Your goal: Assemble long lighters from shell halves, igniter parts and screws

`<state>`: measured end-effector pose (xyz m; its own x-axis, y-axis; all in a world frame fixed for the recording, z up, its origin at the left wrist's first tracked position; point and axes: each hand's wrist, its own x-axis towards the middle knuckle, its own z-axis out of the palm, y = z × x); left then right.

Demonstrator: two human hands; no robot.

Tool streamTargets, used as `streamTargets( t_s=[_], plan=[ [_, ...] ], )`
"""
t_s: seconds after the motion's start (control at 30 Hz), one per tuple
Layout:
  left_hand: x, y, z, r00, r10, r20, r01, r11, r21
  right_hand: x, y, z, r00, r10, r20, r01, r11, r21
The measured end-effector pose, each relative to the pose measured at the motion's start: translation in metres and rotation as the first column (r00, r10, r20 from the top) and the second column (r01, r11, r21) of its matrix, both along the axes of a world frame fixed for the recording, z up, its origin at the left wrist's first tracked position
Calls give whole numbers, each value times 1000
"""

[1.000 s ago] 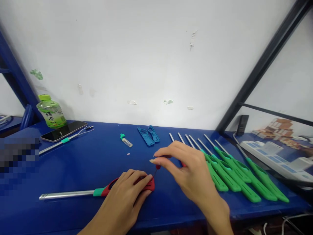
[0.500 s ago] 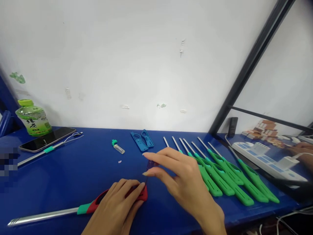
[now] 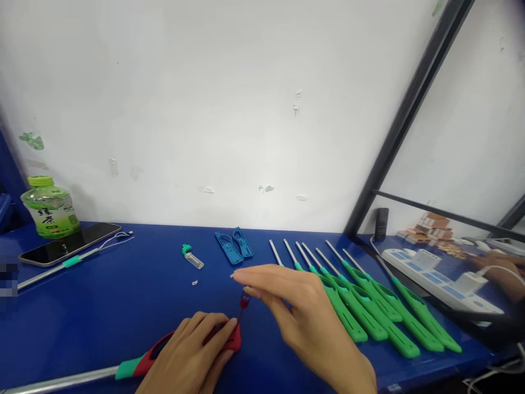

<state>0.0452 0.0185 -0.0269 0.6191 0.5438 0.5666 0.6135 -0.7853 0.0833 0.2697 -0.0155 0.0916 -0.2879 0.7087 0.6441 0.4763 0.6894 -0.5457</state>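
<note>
My left hand (image 3: 197, 347) is wrapped over a long-tube lighter (image 3: 234, 339) with a red handle and teal collar, pressing it flat on the blue table. The lighter's metal tube points left. Above the handle's right end, my right hand (image 3: 299, 309) pinches the top of a small screwdriver (image 3: 245, 300) with a dark purple and red grip. Its thin shaft stands slightly tilted, the tip down at the red handle by my left fingertips. Whether it sits in a screw is too small to tell. My left palm hides the middle of the lighter.
Several green lighters (image 3: 365, 295) lie side by side at right. Two blue shell halves (image 3: 229, 247), a clear fuel tank with a green top (image 3: 192, 258) and a small white piece (image 3: 194, 283) lie behind. A phone (image 3: 74, 242), a metal tube with wires (image 3: 49, 273) and a bottle (image 3: 51, 210) are left.
The view has shifted slightly, so the table's things sit lower. My right fingers have straightened and moved up the screwdriver, showing more of its grip. My left hand keeps its hold on the lighter.
</note>
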Motion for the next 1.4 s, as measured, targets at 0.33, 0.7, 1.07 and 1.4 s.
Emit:
streamTargets(
  t_s=[0.33, 0.7, 1.07, 1.4],
  plan=[
    [-1, 4, 0, 998, -20, 61, 19, 1000, 20, 1, -3, 4, 989, -120, 82, 119, 993, 7],
    [4, -4, 10, 997, -32, 71, 37, 997, -65, 1, -3, 4, 979, -170, 115, 177, 983, -45],
    [8, -17, 23, 995, 6, 98, 19, 968, -248, -21, 9, -7, 951, -301, 65, 289, 945, 150],
    [12, -12, 24, 993, -29, 118, 48, 987, -154, -39, -3, -4, 967, -234, 101, 225, 970, 90]
  ],
)
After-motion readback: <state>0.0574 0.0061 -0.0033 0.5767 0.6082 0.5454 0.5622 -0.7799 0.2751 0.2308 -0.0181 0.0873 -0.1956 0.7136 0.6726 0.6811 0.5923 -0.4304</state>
